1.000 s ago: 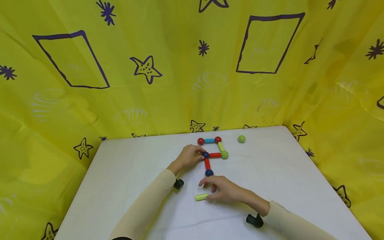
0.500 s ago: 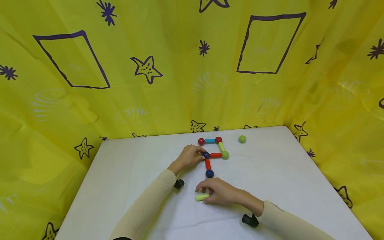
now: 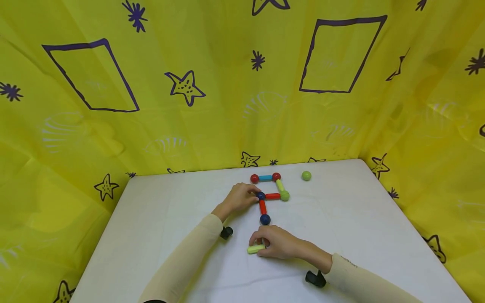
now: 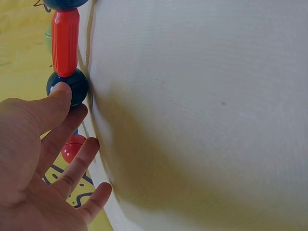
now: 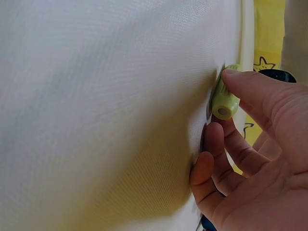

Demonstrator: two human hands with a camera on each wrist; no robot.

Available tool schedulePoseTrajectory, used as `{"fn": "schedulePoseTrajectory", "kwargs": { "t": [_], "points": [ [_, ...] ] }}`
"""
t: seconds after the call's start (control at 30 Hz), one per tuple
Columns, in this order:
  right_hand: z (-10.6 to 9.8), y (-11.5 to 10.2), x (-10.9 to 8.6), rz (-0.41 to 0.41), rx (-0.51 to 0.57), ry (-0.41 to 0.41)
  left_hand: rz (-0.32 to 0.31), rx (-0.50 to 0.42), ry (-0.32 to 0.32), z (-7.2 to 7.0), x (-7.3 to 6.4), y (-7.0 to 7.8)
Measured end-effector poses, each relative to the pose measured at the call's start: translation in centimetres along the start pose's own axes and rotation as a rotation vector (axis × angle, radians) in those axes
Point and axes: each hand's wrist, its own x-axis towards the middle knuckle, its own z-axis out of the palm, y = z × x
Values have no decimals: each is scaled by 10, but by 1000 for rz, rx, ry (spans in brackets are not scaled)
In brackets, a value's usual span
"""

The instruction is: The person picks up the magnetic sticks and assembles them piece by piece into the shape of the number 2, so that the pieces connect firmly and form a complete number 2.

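Note:
My left hand [image 3: 239,198] pinches a dark blue ball [image 4: 77,91] between thumb and index finger, its other fingers spread. That ball is the corner of a chain of magnetic rods and balls on the table. A red rod [image 3: 272,196] runs right from it to a green ball [image 3: 285,195]; another red rod [image 3: 263,207] leads nearer to a second dark blue ball [image 3: 265,219]. Just below that end, my right hand [image 3: 279,242] holds a loose yellow-green magnetic rod [image 5: 225,98] between thumb and fingers. The rod lies at the tabletop, one end exposed.
Beyond the green ball, the chain continues through a yellow-green rod [image 3: 279,185], a red ball [image 3: 276,176] and a light blue rod [image 3: 266,178] to another red ball [image 3: 254,179]. A loose green ball [image 3: 306,176] sits at the back right. Yellow curtains [image 3: 219,126] surround the white table [image 3: 170,235].
My right hand has moved slightly left and nearer, away from the lower blue ball, and its fingers have closed in on the yellow-green rod. The left hand stays on its ball.

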Motion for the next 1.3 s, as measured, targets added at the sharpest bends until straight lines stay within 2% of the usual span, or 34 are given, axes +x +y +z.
{"fn": "schedulePoseTrajectory", "kwargs": {
  "t": [0.27, 0.43, 0.7, 1.1, 1.3],
  "points": [
    [1, -1, 0, 18, -6, 4, 5, -14, 7, -2, -1, 2],
    [0, -2, 0, -2, -2, 13, 15, 0, 13, -2, -1, 1],
    [-2, 2, -4, -27, 87, 25, 6, 6, 13, 1, -1, 0],
    [-19, 11, -14, -8, 152, 60, 19, -9, 10, 0, 0, 0],
    [-29, 18, -23, -1, 143, 112, 19, 5, 10, 0, -1, -1]
  ]
}}
